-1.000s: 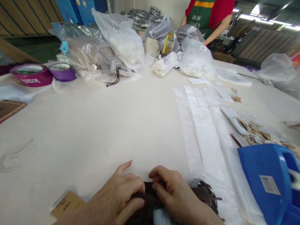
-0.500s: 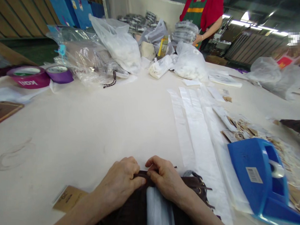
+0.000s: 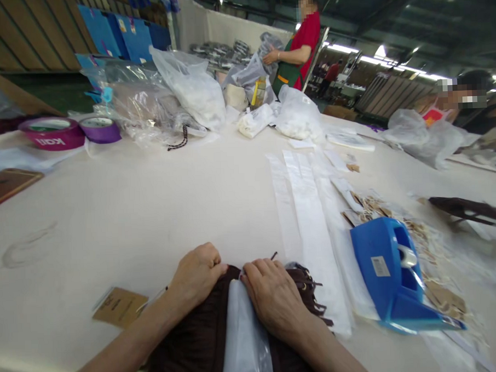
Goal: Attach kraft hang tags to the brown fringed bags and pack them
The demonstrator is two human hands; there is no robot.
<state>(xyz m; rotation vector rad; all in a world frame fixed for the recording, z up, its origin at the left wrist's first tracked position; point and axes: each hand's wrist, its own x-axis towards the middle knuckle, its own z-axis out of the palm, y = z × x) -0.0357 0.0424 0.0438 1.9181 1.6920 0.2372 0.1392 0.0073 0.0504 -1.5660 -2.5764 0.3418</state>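
Note:
A dark brown knitted cloth (image 3: pixel 189 347) with a fringe lies at the near edge of the white table (image 3: pixel 158 201). A clear plastic bag (image 3: pixel 244 339) lies along its middle. My left hand (image 3: pixel 196 276) is closed, pinching the cloth's far edge. My right hand (image 3: pixel 271 297) presses on the cloth beside the bag, its fingers curled over the same edge. The two hands almost touch.
A blue tape dispenser (image 3: pixel 389 273) stands to the right, by long white plastic sleeves (image 3: pixel 306 205) and a heap of paper tags (image 3: pixel 423 238). A brown card tag (image 3: pixel 119 307) lies to the left. Purple tape rolls (image 3: pixel 77 132) and filled bags (image 3: pixel 190 90) sit far back. A person in red (image 3: pixel 301 41) stands beyond.
The view has tilted up and more of the cloth and bag shows. My hands stay on the cloth's far edge. The person in red has turned and moved further away.

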